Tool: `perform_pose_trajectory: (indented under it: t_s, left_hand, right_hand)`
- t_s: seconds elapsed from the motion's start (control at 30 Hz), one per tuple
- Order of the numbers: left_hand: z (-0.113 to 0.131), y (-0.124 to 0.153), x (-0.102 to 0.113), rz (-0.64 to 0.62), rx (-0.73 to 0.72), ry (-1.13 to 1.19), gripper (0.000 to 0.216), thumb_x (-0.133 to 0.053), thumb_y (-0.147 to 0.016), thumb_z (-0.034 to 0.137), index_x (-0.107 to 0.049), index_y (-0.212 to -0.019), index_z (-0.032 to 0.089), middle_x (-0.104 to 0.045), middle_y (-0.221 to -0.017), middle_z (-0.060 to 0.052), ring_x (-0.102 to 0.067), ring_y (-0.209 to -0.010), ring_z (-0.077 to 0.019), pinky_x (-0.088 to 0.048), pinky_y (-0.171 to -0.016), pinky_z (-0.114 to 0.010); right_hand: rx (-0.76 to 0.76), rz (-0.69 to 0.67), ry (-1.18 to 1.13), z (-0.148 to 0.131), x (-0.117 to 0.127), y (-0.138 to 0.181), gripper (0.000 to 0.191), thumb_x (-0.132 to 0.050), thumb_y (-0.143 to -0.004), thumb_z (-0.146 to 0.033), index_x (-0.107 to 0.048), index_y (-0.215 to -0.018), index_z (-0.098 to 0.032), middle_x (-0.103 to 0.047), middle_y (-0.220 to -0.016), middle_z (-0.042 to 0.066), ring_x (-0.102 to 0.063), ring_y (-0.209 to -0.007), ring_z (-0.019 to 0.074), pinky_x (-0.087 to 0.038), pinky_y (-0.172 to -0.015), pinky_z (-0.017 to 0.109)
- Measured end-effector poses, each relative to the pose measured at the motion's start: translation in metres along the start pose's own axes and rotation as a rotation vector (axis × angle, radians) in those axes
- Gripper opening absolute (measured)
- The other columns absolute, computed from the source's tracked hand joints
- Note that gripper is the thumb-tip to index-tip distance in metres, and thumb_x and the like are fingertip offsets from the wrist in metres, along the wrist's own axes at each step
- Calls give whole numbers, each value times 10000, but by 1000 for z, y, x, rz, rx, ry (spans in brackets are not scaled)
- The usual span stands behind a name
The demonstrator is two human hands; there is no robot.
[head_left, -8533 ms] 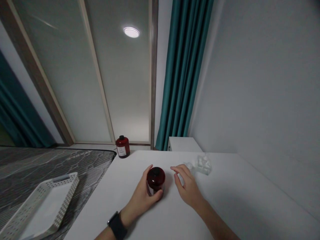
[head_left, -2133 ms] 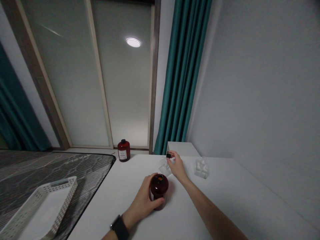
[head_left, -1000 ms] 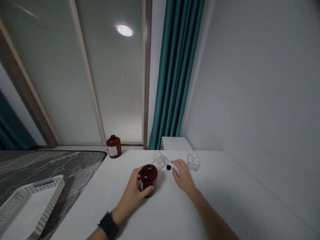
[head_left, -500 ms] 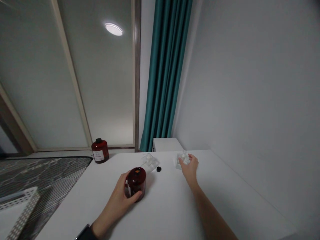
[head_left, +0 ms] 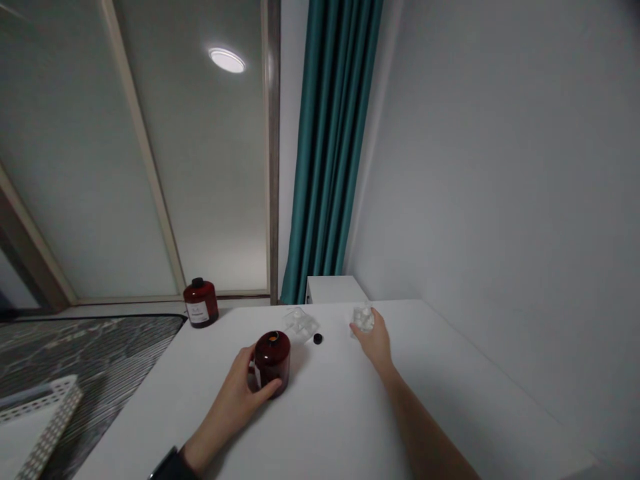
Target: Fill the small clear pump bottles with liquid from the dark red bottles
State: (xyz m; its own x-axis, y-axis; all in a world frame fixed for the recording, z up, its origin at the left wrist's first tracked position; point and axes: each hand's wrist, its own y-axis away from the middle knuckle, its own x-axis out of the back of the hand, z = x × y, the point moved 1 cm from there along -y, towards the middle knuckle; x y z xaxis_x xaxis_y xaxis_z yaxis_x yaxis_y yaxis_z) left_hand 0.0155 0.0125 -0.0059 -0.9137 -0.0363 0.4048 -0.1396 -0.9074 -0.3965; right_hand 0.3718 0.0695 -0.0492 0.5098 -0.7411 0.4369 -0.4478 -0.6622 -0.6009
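Observation:
My left hand (head_left: pixel 244 385) is wrapped round an uncapped dark red-brown bottle (head_left: pixel 274 363), which stands upright on the white table (head_left: pixel 330 413). Part of a pale label shows by the fingers. Farther right, my right hand (head_left: pixel 374 339) has its thumb and fingers closed round a crumpled clear plastic bag (head_left: pixel 363 319) with something whitish in it that I cannot make out. A small black cap (head_left: pixel 317 339) lies between the hands, beside a second clear plastic bag (head_left: pixel 301 323).
A similar capped bottle (head_left: pixel 201 303) with a white label stands at the table's far left corner. A white perforated basket (head_left: pixel 55 417) is at lower left. Behind the table are a white cabinet (head_left: pixel 336 289), a teal curtain (head_left: pixel 327 160) and frosted door panels (head_left: pixel 215 180). A wall rises at right.
My right hand has moved slightly left and closed in on the clear plastic bag. The bottle in my left hand has shifted very slightly up and left in view.

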Motion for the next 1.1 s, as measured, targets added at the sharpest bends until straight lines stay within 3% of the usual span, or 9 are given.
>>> perform_pose_trajectory:
  t_s: [0.17, 0.43, 0.53, 0.8, 1.1]
  left_hand:
    - [-1, -1, 0, -22, -19, -57, 580, -750, -745, 343, -559, -1257, 148, -649, -1207, -150, -628, -1111, -345, -539, -891, -472]
    - [-6, -4, 2, 48, -55, -110, 578, -733, -765, 313, -545, -1288, 154, -639, -1180, -133, -617, -1085, -324, -530, -881, -454]
    - [-12, -5, 4, 56, -55, -148, 587, -721, -788, 305, -518, -1317, 151, -619, -1201, -142, -601, -1099, -319, -525, -884, -452]
    - [-21, -11, 12, 106, -30, -225, 600, -722, -802, 317, -494, -1324, 128, -609, -1143, -122, -595, -1015, -289, -517, -871, -435]
    - [-31, -18, 14, 153, -17, -284, 630, -723, -805, 361, -472, -1340, 141, -586, -1147, -121, -580, -1042, -308, -501, -904, -469]
  right_hand:
    - [51, -15, -45, -32, 5, 8, 669, -696, -775, -463, -485, -1334, -163, -606, -1324, 205, -566, -1235, 363, -443, -1053, 570]
    - [177, -101, -239, -93, 11, 40, 721, -755, -715, -373, -476, -1351, -181, -612, -1329, 181, -585, -1238, 349, -468, -1064, 542]
    - [195, -205, -329, -109, 10, 58, 779, -793, -664, -331, -468, -1363, -216, -610, -1344, 153, -593, -1234, 353, -473, -1065, 546]
    - [155, -642, -401, -142, 3, 98, 908, -865, -578, -237, -476, -1398, -264, -603, -1372, 117, -594, -1238, 336, -461, -1079, 531]
    - [80, -764, -419, -149, -5, 114, 956, -899, -552, -218, -490, -1413, -288, -601, -1385, 95, -595, -1246, 323, -466, -1074, 510]
